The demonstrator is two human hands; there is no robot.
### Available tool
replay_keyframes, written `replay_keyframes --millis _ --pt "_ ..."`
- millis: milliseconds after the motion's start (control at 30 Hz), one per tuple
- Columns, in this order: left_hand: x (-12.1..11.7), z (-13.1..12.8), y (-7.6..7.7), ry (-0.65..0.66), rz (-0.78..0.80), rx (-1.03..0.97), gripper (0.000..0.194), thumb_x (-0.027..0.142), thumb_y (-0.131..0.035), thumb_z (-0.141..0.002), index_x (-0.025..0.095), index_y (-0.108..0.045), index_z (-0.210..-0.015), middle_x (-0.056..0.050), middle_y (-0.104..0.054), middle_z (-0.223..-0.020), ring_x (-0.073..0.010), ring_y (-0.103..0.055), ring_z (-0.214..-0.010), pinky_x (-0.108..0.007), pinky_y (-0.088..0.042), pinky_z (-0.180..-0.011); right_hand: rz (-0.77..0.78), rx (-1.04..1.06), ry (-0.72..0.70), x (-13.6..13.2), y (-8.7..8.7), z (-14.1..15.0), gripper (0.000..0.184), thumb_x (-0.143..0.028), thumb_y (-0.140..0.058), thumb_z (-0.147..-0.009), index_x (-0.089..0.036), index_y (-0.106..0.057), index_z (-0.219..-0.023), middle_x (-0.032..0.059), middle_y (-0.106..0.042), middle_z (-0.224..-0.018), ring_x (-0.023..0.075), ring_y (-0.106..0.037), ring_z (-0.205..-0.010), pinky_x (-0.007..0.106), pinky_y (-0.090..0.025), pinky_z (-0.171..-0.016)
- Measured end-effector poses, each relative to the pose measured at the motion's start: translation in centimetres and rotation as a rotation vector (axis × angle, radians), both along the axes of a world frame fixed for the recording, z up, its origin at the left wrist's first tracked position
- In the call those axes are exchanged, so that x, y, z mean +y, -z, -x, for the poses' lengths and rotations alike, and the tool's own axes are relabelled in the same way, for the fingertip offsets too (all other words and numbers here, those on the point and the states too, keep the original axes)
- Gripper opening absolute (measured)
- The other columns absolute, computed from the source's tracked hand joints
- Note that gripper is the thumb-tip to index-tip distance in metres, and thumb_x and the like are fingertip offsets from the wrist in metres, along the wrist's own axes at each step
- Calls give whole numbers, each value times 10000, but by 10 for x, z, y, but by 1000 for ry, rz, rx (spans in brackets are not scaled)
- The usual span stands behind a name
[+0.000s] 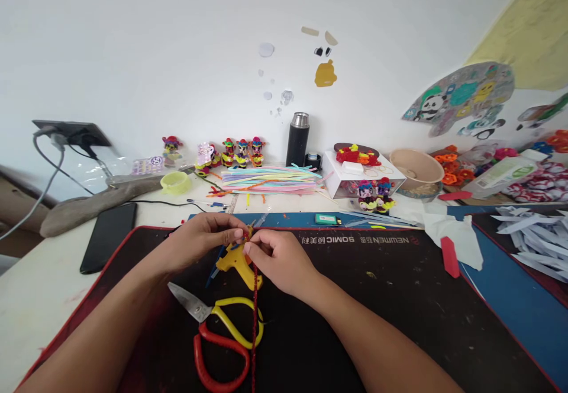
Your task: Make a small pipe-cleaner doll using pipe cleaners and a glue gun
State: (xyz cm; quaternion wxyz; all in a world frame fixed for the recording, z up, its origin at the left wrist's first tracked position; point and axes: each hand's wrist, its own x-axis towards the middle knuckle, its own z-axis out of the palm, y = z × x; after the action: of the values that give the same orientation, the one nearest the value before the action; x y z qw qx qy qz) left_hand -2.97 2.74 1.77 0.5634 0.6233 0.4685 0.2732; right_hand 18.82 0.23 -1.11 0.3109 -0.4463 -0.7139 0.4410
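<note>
A long glittery red pipe cleaner (pixel 254 328) hangs straight down from between my fingers toward the lower edge of the view. My left hand (pixel 213 236) pinches its small, bunched upper end between thumb and fingers. Close beside it, my right hand (pixel 284 260) pinches the same strand just below; the exact shape at the fingertips is too small to make out. Under both hands a yellow glue gun (pixel 239 267) lies on the black mat (pixel 337 322), partly covered. Scissors (pixel 222 334) with one red and one yellow handle lie nearer, blades pointing left, and the strand crosses over them.
Behind the mat lies a pile of pastel pipe cleaners (pixel 270 180). Small pipe-cleaner figures (pixel 242 153), a black thermos (pixel 298 140) and a white box (pixel 331 174) stand along the wall. A phone (pixel 109 239) is at left, paper strips (pixel 532 239) at right.
</note>
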Motion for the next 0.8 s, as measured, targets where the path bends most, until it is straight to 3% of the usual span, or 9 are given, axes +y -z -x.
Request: replay_keyframes --millis 233,600,800 --pt "0 -2 2 33 -16 -12 382 582 -820 -840 207 -844 -913 -44 -803 -882 -210 -661 -833 -305 -502 -798 124 90 -25 1 1 0 223 -329 -651 -972 -176 -739 -835 -21 -629 -678 111 -478 -582 238 -339 -540" --pt "0 -2 5 27 -30 -11 370 562 -815 -844 193 -815 -854 -27 -751 -792 -176 -610 -743 -285 -481 -715 145 128 -48 1 2 1 230 -314 -653 -987 -173 -725 -821 -34 -592 -636 99 -454 -547 233 -324 -534" --pt "-1 -1 3 45 -4 -123 304 456 -882 -818 210 -814 -983 -32 -788 -917 -203 -703 -855 -301 -546 -794 226 129 -34 0 -8 0 198 -288 -665 -992 -176 -710 -835 -73 -503 -519 91 -435 -474 234 -309 -523"
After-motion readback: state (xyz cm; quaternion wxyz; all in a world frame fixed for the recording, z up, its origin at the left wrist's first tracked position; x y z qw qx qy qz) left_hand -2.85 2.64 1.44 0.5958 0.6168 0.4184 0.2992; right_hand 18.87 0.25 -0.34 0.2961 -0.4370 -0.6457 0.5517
